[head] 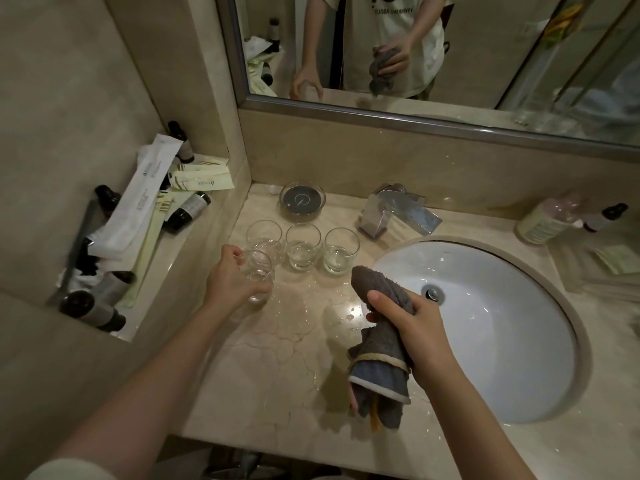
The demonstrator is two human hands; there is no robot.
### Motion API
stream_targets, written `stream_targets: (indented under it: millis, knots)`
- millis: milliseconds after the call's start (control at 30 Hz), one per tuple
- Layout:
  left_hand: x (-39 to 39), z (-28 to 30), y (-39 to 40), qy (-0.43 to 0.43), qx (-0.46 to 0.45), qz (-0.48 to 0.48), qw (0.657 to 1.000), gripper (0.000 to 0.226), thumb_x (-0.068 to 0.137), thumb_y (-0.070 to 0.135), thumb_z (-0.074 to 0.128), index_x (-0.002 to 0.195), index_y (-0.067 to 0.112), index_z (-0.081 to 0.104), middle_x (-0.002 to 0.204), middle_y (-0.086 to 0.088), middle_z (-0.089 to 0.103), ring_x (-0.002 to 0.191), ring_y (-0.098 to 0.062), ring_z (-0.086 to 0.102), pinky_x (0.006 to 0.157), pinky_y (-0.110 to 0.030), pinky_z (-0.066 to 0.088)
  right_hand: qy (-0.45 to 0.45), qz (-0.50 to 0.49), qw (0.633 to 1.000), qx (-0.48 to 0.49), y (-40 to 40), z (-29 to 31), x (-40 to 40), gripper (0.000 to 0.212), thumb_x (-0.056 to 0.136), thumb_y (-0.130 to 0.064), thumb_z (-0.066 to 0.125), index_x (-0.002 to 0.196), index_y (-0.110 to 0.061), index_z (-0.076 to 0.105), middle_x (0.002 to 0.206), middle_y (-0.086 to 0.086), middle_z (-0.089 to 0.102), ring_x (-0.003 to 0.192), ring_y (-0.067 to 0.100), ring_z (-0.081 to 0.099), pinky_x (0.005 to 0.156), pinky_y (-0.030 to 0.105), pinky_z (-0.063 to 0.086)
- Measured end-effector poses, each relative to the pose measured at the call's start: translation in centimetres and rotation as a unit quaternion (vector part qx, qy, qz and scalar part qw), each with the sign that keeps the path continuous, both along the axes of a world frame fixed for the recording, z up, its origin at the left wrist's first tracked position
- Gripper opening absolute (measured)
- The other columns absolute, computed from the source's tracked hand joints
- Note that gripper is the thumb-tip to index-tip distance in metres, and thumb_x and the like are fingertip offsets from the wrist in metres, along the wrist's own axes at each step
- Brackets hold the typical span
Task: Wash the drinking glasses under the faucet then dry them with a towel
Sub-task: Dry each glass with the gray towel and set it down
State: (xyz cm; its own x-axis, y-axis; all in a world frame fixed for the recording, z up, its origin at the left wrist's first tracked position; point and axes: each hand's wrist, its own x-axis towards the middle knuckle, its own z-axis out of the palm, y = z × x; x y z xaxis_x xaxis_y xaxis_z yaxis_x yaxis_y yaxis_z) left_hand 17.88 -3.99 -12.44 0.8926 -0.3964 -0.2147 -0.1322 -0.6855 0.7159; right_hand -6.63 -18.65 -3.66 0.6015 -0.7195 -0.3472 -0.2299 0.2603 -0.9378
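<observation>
L hand [231, 280] fingers clamped on glass [258, 276], R hand [412, 326] fingers clamped on grey towel [381, 344], by sink [540, 344]

— Where do the glasses stand?
— Three glasses [302, 247] in a row on the counter [277, 358], at nine o'clock of the sink [485, 327]; a fourth glass [258, 275], in the left hand [230, 282], is just before the leftmost.
— And the faucet [398, 211]?
— At eleven o'clock of the sink, a dish [302, 199] left of it. The towel [381, 341] hangs in the right hand [412, 327] over the sink's nine o'clock edge.
</observation>
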Motion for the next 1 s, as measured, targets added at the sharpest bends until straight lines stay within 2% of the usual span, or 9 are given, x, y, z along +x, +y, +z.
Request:
stream_targets:
  millis: [133, 267, 467, 567, 633, 700, 833, 1000]
  knots:
    - [-0.2, -0.4, -0.1, 0.005, 0.001, 0.006, 1.000, 0.082, 0.057, 0.022, 0.093, 0.119, 0.013, 0.040, 0.121, -0.009, 0.060, 0.106, -0.028, 0.058, 0.087, -0.038, 0.046, 0.004, -0.007, 1.000, 0.001, 0.0, 0.1, 0.0, 0.012, 0.078, -0.018, 0.077, 0.080, -0.008, 0.072, 0.073, 0.014, 0.066, 0.074, 0.027, 0.066, 0.071, 0.054, 0.060]
    - [-0.2, -0.4, -0.2, 0.003, 0.005, 0.006, 1.000, 0.082, 0.056, 0.021, 0.093, 0.119, 0.012, 0.040, 0.121, -0.010, 0.059, 0.106, -0.029, 0.058, 0.085, -0.037, 0.045, 0.014, -0.013, 1.000, -0.004, 0.0, -0.2, 0.1, 0.016, 0.076, -0.022, 0.079, 0.077, -0.007, 0.072, 0.072, 0.012, 0.068, 0.074, 0.028, 0.068, 0.074, 0.060, 0.056]
    - [-0.8, -0.1, 0.1, -0.011, 0.021, -0.015, 1.000, 0.090, 0.057, 0.026, 0.093, 0.128, 0.010, 0.040, 0.128, -0.012, 0.055, 0.113, -0.031, 0.055, 0.093, -0.042, 0.045, 0.018, -0.020, 1.000, 0.001, 0.2, -0.4, 0.0, 0.019, 0.075, -0.024, 0.080, 0.076, -0.007, 0.071, 0.071, 0.011, 0.068, 0.074, 0.028, 0.067, 0.074, 0.064, 0.055]
    - [-1.5, 0.7, 0.5, -0.054, 0.042, -0.037, 0.997, 0.089, 0.061, 0.031, 0.090, 0.134, 0.012, 0.044, 0.135, -0.011, 0.049, 0.122, -0.031, 0.048, 0.096, -0.041, 0.043, 0.018, -0.028, 0.999, 0.006, 0.0, -0.3, -0.3, 0.017, 0.074, -0.023, 0.081, 0.073, -0.009, 0.072, 0.071, 0.013, 0.067, 0.073, 0.029, 0.067, 0.073, 0.063, 0.055]
    - [-2.0, 1.6, 0.8, -0.107, 0.046, -0.063, 0.991, 0.079, 0.066, 0.036, 0.086, 0.133, 0.014, 0.052, 0.134, -0.010, 0.051, 0.124, -0.031, 0.047, 0.097, -0.042, 0.042, 0.020, -0.032, 0.999, 0.001, -0.3, -0.3, -0.6, 0.017, 0.074, -0.025, 0.081, 0.072, -0.010, 0.072, 0.071, 0.013, 0.069, 0.074, 0.030, 0.067, 0.074, 0.063, 0.055]
    - [-2.7, 2.7, 0.9, -0.141, 0.038, -0.100, 0.984, 0.067, 0.069, 0.037, 0.082, 0.128, 0.014, 0.059, 0.127, -0.011, 0.059, 0.120, -0.031, 0.050, 0.095, -0.040, 0.042, 0.023, -0.041, 0.999, -0.001, -0.6, -0.2, -0.9, 0.019, 0.076, -0.024, 0.080, 0.075, -0.007, 0.070, 0.073, 0.017, 0.069, 0.074, 0.031, 0.067, 0.077, 0.063, 0.054]
    - [-4.8, 5.0, -0.2, -0.107, 0.005, -0.162, 0.981, 0.051, 0.076, 0.031, 0.081, 0.123, 0.018, 0.065, 0.110, -0.004, 0.067, 0.099, -0.018, 0.061, 0.086, -0.032, 0.048, 0.018, -0.066, 0.998, -0.005, -1.5, 0.3, -2.5, 0.013, 0.080, -0.021, 0.077, 0.080, -0.010, 0.070, 0.079, 0.018, 0.070, 0.076, 0.028, 0.068, 0.081, 0.057, 0.056]
    - [-8.5, 6.7, -3.3, -0.106, 0.003, -0.239, 0.965, 0.047, 0.078, 0.038, 0.078, 0.122, 0.030, 0.065, 0.107, 0.006, 0.065, 0.096, -0.012, 0.060, 0.083, -0.031, 0.049, 0.016, -0.110, 0.994, -0.005, -3.6, 0.7, -6.4, 0.017, 0.082, -0.020, 0.074, 0.084, -0.004, 0.070, 0.081, 0.018, 0.070, 0.067, 0.026, 0.069, 0.069, 0.045, 0.058]
